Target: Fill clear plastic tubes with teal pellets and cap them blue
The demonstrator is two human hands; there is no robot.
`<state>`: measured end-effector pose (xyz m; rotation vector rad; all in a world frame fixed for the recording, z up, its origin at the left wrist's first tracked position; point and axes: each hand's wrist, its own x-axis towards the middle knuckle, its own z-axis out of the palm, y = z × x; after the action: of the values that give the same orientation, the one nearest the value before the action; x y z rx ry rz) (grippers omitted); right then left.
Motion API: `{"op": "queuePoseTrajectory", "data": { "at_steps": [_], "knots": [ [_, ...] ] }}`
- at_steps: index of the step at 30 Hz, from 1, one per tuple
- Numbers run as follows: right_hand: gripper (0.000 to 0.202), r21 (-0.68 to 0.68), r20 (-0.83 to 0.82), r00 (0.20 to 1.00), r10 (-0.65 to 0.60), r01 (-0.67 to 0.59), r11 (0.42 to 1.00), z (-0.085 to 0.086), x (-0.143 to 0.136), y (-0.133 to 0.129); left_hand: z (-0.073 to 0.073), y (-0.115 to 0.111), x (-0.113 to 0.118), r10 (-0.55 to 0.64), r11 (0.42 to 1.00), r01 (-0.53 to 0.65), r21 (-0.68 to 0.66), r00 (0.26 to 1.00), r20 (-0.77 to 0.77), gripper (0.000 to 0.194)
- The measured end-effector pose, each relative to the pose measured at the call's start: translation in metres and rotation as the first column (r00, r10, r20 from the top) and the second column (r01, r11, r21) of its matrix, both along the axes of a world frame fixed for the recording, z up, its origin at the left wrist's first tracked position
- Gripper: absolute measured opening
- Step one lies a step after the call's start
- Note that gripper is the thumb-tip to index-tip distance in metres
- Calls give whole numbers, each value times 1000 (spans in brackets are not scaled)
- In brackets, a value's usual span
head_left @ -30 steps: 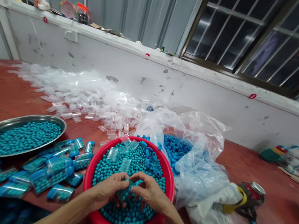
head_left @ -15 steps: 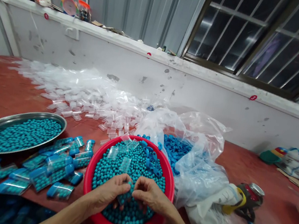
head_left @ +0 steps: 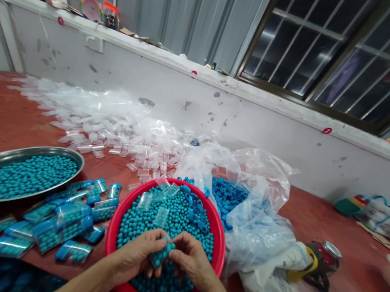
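Over a red basin full of turquoise beads, my left hand is closed around a small clear plastic box with beads in it. My right hand meets it at the box's upper end, thumb and fingers pinched at turquoise beads there. Its lower fingers are partly hidden. On the beads in the basin lie several empty clear boxes. Blue caps sit in a heap at the basin's right inner side.
Filled, blue-capped boxes lie left of the basin, beside a metal tray of beads. Behind spreads a pile of clear boxes. A plastic bag with more blue caps stands right, near a lidded jar.
My hands have drawn closer together at the box, and the right fingertips now touch its upper end. The view has shifted slightly.
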<state>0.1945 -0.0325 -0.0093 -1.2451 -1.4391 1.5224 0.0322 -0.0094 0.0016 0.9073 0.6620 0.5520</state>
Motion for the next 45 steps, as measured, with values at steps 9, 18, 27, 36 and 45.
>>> {"op": "queuePoseTrajectory", "data": {
  "at_steps": [9, 18, 27, 36, 45],
  "knots": [
    [24, -142, 155, 927, 341, -321, 937, 17, 30, 27, -1, -4, -2, -28, 993, 40, 108, 993, -116, 38],
    [22, 398, 903, 306, -302, -330, 856, 21, 42, 77, -6, 3, 0, 155, 988, -154, 7, 987, -39, 38],
    [24, 393, 911, 309, -273, -448, 803, 13, 29, 78, -8, 3, 1, 180, 984, -178, 28, 979, -92, 37],
    [13, 393, 834, 534, -136, -403, 826, 12, 43, 53, -12, 6, 2, 182, 983, -180, 24, 978, -107, 39],
    [27, 307, 695, 700, -165, -82, 948, 38, 76, 55, -3, 0, -1, 180, 983, -178, 35, 980, -87, 33]
  ]
}}
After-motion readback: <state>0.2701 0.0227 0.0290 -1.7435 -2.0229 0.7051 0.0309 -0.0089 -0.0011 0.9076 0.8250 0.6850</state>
